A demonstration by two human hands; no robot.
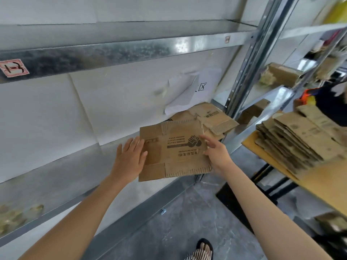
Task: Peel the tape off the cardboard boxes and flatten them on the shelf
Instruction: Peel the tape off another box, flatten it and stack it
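Head view: two hands flank one flattened cardboard box (174, 152) on the metal shelf (56, 177). The left hand (129, 156), fingers straight, rests flat against the box's left edge. The right hand (216, 152), fingers loosely spread and gripping nothing, touches its right edge. Just behind, a small pile of flattened boxes (214, 119) lies on the same shelf, count unclear. To the right, a counter (323, 182) carries one tall stack of flattened boxes (293, 139).
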